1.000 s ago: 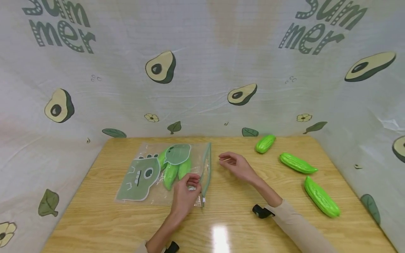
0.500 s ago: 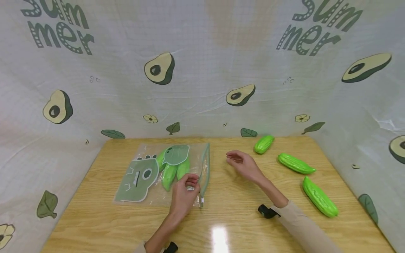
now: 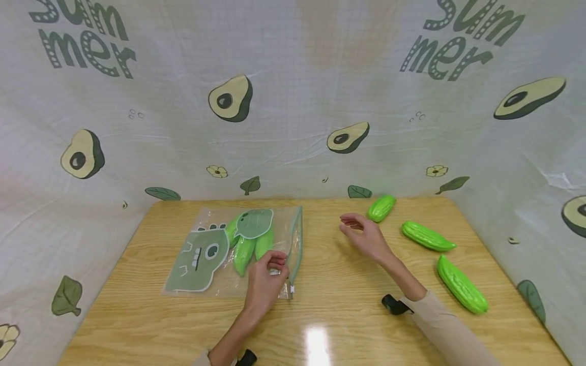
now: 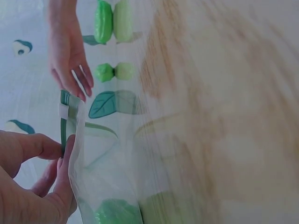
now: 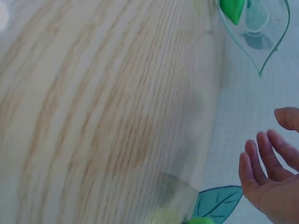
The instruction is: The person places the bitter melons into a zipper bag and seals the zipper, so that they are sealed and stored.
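A clear zip bag (image 3: 192, 269) with a green dinosaur print lies on the left of the table. Several green bitter melons (image 3: 244, 256) show through it. My left hand (image 3: 265, 282) pinches the bag's near edge by the zip; in the left wrist view the zip strip (image 4: 64, 126) runs between thumb and fingers. The bag's mouth (image 5: 261, 51) gapes in the right wrist view. My right hand (image 3: 366, 239) hovers with loosely bent fingers, holding nothing, closest to the far bitter melon (image 3: 381, 209). Two more, a middle bitter melon (image 3: 428, 236) and a near bitter melon (image 3: 462, 284), lie farther right.
The wooden table (image 3: 339, 310) carries everything. A printed cloth (image 3: 284, 101) hangs behind it and along both sides. Each wrist wears a small black camera, such as the right wrist camera (image 3: 394, 305).
My right hand has moved rightward, away from the bag's mouth and toward the far bitter melon, and its fingers have parted a little. My left hand stays on the bag.
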`<state>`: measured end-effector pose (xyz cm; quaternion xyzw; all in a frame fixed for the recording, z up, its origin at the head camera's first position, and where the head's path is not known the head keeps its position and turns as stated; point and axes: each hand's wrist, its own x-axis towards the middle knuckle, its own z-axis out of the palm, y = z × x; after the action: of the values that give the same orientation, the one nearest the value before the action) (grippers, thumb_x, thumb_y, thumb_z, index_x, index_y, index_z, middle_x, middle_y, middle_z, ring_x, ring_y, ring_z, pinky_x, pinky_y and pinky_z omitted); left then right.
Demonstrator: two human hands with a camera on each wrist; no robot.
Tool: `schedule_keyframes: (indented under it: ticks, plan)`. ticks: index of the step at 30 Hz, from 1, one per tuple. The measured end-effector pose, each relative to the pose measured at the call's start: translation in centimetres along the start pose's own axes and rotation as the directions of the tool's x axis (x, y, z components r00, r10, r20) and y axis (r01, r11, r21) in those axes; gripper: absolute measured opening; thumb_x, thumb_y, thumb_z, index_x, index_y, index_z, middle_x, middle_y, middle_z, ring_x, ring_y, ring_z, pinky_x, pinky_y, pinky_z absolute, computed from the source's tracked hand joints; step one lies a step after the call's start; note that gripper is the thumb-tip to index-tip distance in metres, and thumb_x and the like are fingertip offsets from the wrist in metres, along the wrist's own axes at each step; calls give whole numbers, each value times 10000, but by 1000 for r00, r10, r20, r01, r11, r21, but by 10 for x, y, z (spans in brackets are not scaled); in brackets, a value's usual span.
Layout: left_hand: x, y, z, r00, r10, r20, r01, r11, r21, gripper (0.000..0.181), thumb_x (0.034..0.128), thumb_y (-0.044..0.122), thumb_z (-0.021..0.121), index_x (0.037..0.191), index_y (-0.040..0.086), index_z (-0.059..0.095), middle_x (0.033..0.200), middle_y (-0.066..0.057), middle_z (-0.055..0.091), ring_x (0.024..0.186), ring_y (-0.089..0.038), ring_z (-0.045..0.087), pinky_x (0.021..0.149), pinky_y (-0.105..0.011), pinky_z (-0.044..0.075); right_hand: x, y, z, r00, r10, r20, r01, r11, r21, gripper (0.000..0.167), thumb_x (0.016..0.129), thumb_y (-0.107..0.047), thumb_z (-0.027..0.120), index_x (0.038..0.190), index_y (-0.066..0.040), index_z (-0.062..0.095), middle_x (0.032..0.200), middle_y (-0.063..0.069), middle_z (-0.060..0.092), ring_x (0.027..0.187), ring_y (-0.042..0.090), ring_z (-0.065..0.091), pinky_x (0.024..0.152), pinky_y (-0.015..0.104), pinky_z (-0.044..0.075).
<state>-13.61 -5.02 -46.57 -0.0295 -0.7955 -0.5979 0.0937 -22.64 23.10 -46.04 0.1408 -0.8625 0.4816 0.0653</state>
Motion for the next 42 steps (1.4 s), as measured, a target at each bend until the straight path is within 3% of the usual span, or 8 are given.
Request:
schedule_keyframes:
  ticks: [18, 31, 42]
  plan:
    - [-1, 0, -3, 1000, 25, -16, -25, 999, 30, 210, 810, -104, 682, 995, -11, 715, 889, -77, 711, 778, -176, 689, 642, -228, 574, 2, 13, -19, 991, -28, -129, 12, 992, -125, 348, 1005, -150, 659, 1289, 49, 634, 1286, 238, 640, 1231, 402, 560, 1063, 559, 442]
    - [-1, 0, -2, 1000, 30, -7, -30, 999, -23, 209, 816, -111, 676, 1004, -25, 708, 912, -129, 705, 792, -197, 688, 647, -215, 586, 10, 28, -36, 976, -22, -216, -26, 975, -221, 355, 1020, -171, 634, 1305, 42, 624, 1333, 267, 589, 1298, 454, 494, 1083, 625, 385]
    - [-2, 3, -2, 1000, 19, 14, -18, 999, -33, 213, 827, -112, 676, 1016, -19, 706, 920, -106, 700, 814, -201, 683, 660, -218, 592, 15, 40, -46, 950, -21, -312, -63, 965, -256, 319, 962, -77, 689, 1235, 82, 646, 1263, 302, 604, 1258, 508, 482, 1090, 668, 344]
